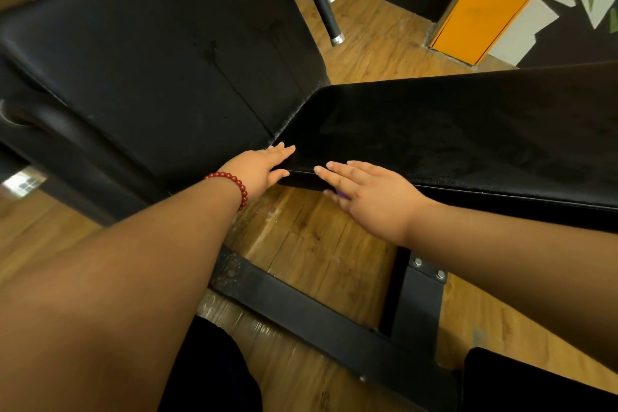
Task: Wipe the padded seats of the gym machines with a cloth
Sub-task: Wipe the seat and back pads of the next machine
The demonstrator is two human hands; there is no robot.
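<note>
Two hands meet at the near corner of the black padded seat point(468, 130), mid-frame. My left hand point(264, 169), a red bead bracelet point(234, 182) on its wrist, touches that corner with straight fingers. My right hand point(371, 197) lies flat along the seat's edge, fingers extended. A purple sliver point(341, 195) peeks beneath it; whether that is the cloth, I cannot tell. Another black pad point(150, 60) fills the upper left.

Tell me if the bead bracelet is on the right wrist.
No: the red bead bracelet circles the wrist of the left hand, while the wrist of the right hand is bare.
</note>
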